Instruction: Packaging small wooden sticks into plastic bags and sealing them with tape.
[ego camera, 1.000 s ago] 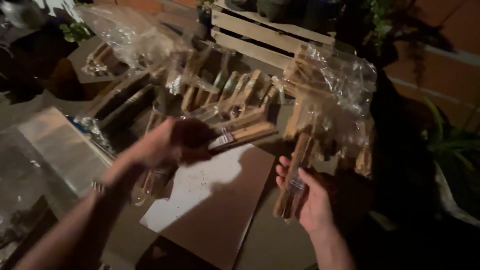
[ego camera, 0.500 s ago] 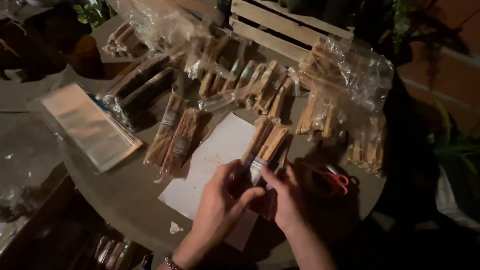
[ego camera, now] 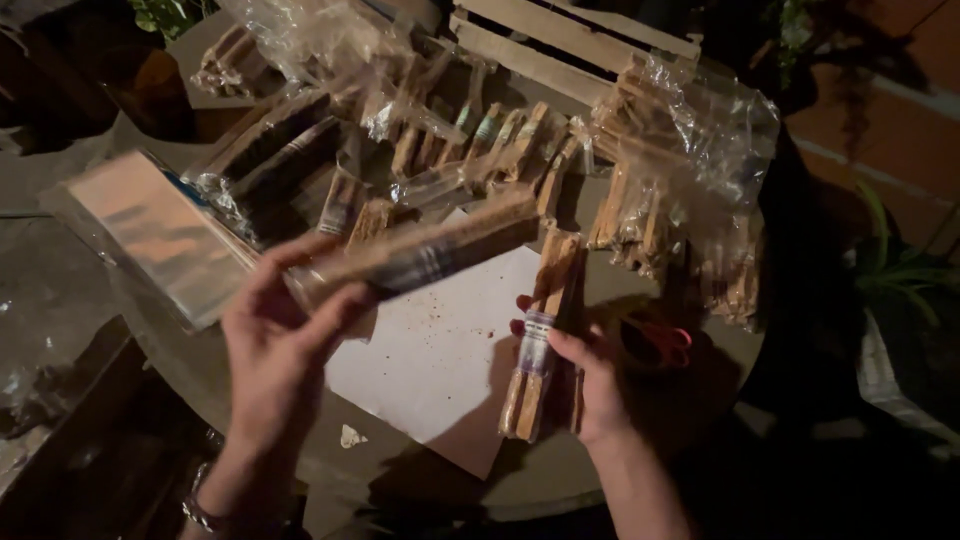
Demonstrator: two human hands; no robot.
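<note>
The left hand (ego camera: 275,345) is pinching a blurred stick bundle (ego camera: 425,250); the right hand (ego camera: 590,375) is gripping another banded bundle (ego camera: 540,340) above white paper (ego camera: 440,360).

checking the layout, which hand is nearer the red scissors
Right. The right hand sits just beside the red scissors; the left hand is far across the white sheet.

Hands: two. Banded bundles of tan wooden sticks in hand: two. White paper sheet (ego camera: 440,350): one. Red-handled scissors (ego camera: 665,345): one pair. Stack of clear flat plastic sleeves (ego camera: 160,235), left: one. Slatted wooden crate (ego camera: 570,40), far: one.
</note>
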